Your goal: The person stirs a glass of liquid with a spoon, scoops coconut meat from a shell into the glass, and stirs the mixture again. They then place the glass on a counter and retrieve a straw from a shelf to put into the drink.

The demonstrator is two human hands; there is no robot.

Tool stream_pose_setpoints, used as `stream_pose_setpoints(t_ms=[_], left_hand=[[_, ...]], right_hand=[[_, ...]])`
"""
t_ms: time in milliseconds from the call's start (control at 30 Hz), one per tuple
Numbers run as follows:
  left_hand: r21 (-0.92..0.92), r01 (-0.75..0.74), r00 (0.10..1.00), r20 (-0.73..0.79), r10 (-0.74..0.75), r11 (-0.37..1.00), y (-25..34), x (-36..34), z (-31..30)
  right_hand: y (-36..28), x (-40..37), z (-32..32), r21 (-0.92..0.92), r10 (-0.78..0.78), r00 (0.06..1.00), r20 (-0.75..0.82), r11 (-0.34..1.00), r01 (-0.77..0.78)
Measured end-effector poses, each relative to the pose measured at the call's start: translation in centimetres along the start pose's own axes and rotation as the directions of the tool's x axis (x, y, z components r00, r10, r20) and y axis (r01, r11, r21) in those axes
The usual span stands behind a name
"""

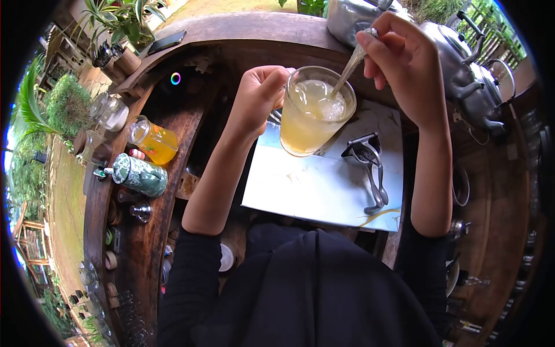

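My left hand (260, 98) is closed round the handle of a glass mug (295, 130) of cloudy pale-yellow drink, held above a white marbled board. Between the thumb and fingers of my right hand (399, 63) is the patterned handle of a metal spoon (352, 62). The spoon slants down into the drink, and its lower end is hard to make out in the liquid. On the board (289, 191), right of the mug, lies a grey metal squeezer (370, 168).
Metal kettles (462, 69) stand at the upper right. A curved wooden counter on the left bears a jug of orange drink (156, 143), a green marbled canister (140, 175) and a glass jar (110, 113). A phone (167, 42) lies by a plant at the back.
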State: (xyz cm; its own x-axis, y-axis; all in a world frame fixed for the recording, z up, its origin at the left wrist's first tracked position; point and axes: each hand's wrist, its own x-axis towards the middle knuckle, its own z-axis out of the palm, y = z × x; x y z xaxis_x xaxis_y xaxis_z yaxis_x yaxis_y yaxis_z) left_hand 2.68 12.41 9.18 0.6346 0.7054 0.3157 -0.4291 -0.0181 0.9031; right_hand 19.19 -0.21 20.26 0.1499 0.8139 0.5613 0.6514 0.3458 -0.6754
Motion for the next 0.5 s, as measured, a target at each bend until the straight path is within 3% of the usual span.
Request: stream_pose_setpoints(t_ms=[100, 367, 500], left_hand=[[-0.029, 0.041, 0.998, 0.043, -0.039, 0.999, -0.1, -0.7, -0.2], [-0.094, 0.048, 0.999, -0.020, -0.050, 0.994, -4.4, -3.1, -0.2], [-0.115, 0.044, 0.986, -0.156, -0.062, 0.992, -7.4, -4.8, -0.1]], right_hand=[[0.9, -0.8, 0.8, 0.007, 0.024, 0.999, -0.044, 1.000, -0.023], [3.4, -4.3, 2.5, 0.059, 0.137, 0.989, 0.061, 0.988, -0.141], [6.6, -8.1, 4.0, 0.325, 0.237, 0.970, 0.055, 0.914, -0.242]])
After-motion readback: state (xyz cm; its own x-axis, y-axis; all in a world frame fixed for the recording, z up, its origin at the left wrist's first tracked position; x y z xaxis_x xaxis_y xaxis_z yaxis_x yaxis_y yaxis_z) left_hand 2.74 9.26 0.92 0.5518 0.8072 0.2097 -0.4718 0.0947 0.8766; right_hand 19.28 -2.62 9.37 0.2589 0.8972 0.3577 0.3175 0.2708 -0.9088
